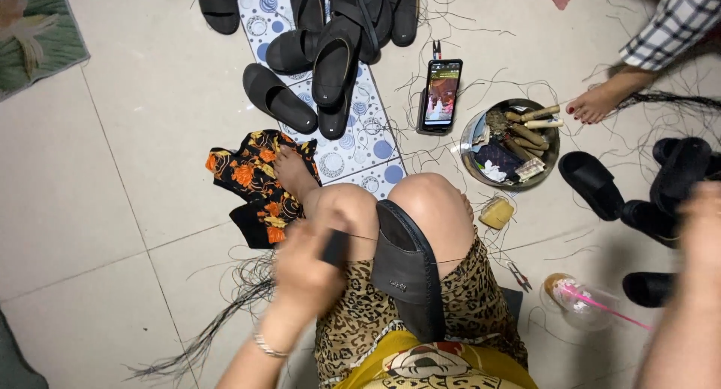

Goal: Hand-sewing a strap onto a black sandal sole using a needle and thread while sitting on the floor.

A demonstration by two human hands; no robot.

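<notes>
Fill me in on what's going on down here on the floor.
A person sits on the tiled floor with a black sandal clamped between the knees. The left hand, blurred, grips a small dark tool beside it, and a thin thread runs across the sandal. The right hand is raised out to the side, blurred. More black sandals lie ahead, with a phone and a metal bowl of tools.

— How is the left hand [304,265] seen?
— It is raised over the left knee, blurred, with the fingers [330,242] curled shut around a small dark handle; a bangle is worn at the wrist.
— And the right hand [702,220]?
— It is lifted far out to the right, blurred; its grip cannot be told.
</notes>
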